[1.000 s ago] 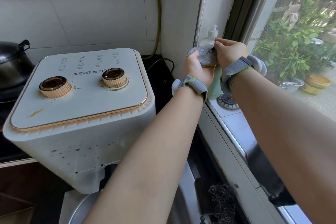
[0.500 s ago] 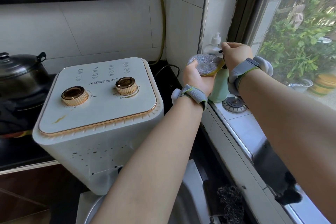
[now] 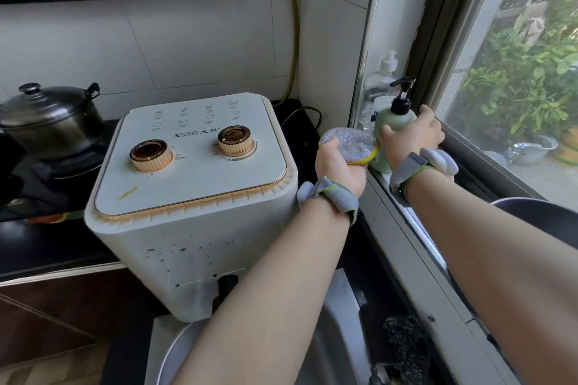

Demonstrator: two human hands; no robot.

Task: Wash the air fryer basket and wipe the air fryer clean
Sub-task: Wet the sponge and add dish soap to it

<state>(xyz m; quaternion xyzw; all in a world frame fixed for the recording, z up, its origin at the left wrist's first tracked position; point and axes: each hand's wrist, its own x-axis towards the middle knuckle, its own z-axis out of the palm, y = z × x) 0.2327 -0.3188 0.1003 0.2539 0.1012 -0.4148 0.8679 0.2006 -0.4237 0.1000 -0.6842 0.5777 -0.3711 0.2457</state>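
I see the white air fryer (image 3: pixel 190 197) standing on the dark bench (image 3: pixel 47 241), its top printed "XIANKE" above two gold dials, its front speckled with dark spots. Behind it to the left sits a lidded steel pot (image 3: pixel 50 117). My right hand (image 3: pixel 413 137) grips a green pump bottle (image 3: pixel 395 131) on the windowsill (image 3: pixel 416 228), a clear bottle (image 3: pixel 380 84) behind it. My left hand (image 3: pixel 339 166) holds a silver-and-yellow scouring sponge (image 3: pixel 352 144), touching the green bottle.
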